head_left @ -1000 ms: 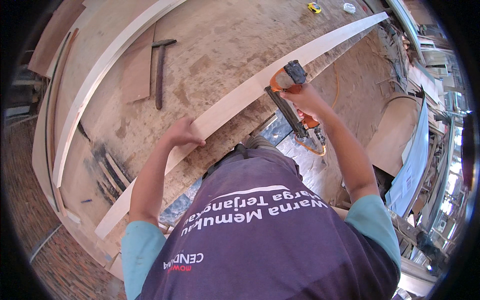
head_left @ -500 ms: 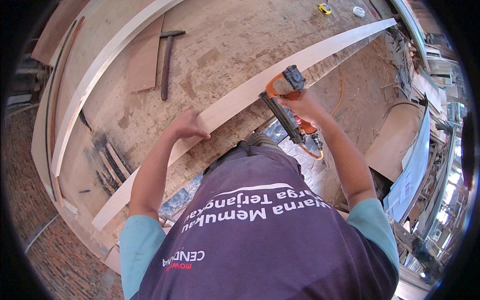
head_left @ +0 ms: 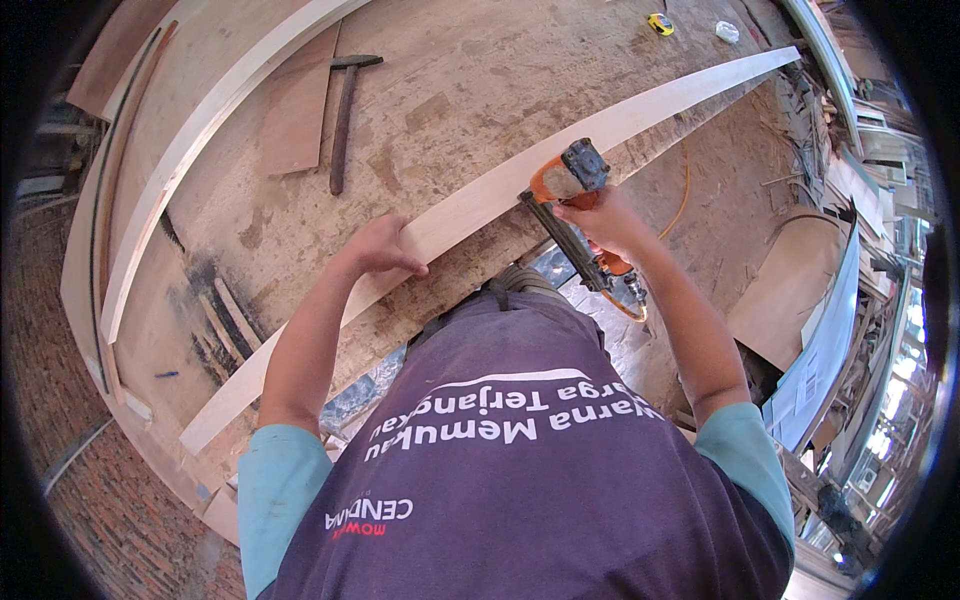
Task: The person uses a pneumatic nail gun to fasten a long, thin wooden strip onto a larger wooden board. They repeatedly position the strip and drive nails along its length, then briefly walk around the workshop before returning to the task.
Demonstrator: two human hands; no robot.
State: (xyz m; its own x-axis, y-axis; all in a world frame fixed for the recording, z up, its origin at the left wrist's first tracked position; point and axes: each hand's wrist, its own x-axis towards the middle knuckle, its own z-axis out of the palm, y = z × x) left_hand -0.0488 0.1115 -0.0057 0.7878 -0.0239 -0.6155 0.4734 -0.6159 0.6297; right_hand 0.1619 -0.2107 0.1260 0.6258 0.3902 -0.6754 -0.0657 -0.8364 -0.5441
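A long pale wooden strip [head_left: 480, 200] lies across the worktable near its front edge, running from lower left to upper right. My left hand [head_left: 383, 248] grips the strip left of its middle, thumb on the near edge and fingers over the far side. In my right hand [head_left: 605, 222] is an orange and black pneumatic nail gun [head_left: 566, 180], fingers wrapped round its handle. The gun's nose end is at the strip's near edge; whether it touches is unclear. A yellow air hose [head_left: 683, 195] runs from the gun.
A hammer [head_left: 342, 125] lies beyond the strip, beside a thin brown board [head_left: 295, 110]. Another long pale strip [head_left: 180, 170] crosses the table's far left. A yellow tape measure [head_left: 660, 24] sits at the far right. Offcuts and sheets [head_left: 785, 290] crowd the right side.
The view has shifted slightly, so things sit a little differently in the picture. Both hands keep their holds on the strip and the nail gun.
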